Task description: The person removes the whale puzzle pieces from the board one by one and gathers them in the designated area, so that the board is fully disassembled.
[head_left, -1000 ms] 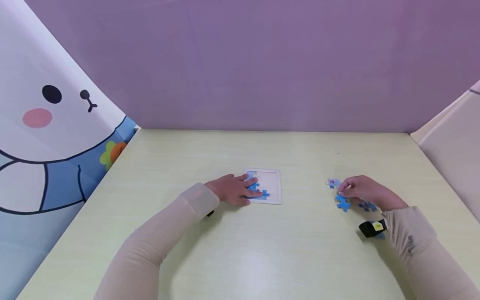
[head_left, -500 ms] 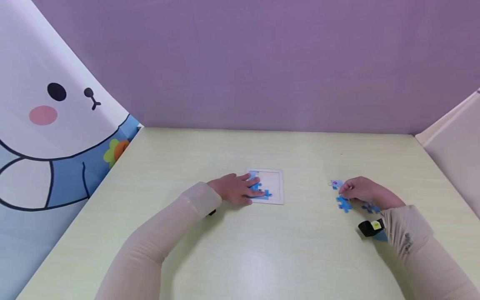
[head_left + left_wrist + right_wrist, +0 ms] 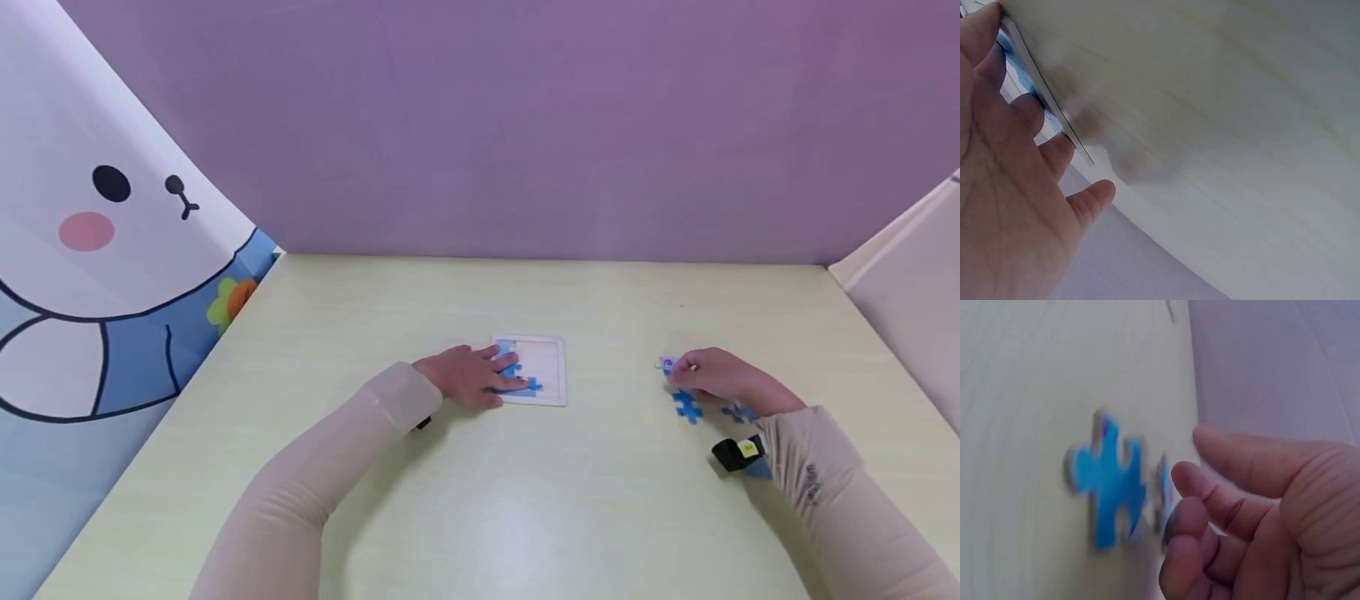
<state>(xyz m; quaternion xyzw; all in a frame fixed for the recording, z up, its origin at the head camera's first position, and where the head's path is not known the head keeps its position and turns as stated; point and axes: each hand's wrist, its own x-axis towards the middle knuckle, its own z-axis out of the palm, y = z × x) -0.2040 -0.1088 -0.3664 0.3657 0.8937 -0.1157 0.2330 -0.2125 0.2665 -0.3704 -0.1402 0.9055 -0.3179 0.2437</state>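
My left hand (image 3: pixel 461 377) rests with fingers spread over the left side of a square puzzle tray (image 3: pixel 551 367), touching blue puzzle pieces (image 3: pixel 532 386) laid in it. In the left wrist view, several fingers (image 3: pixel 1057 155) lie along the tray's edge. To the right, my right hand (image 3: pixel 716 373) hovers at a pale puzzle piece with a pink swirl (image 3: pixel 665 363), fingers loosely bent. A gap shows between thumb and index finger in the right wrist view, with nothing seen between them. Just below the hand lies a blue puzzle piece (image 3: pixel 687 407), apart from the fingers.
More puzzle pieces (image 3: pixel 738 412) lie under the right wrist. Another blue piece (image 3: pixel 759 469) is partly hidden behind the black wrist camera (image 3: pixel 727 455). The pale table (image 3: pixel 480 483) meets a purple wall (image 3: pixel 525 133) at the back, with a cartoon panel (image 3: pixel 135 275) on the left.
My right hand has shifted slightly up and left, from the blue piece's top towards the swirl piece, now partly covering it. The left hand stays on the tray.
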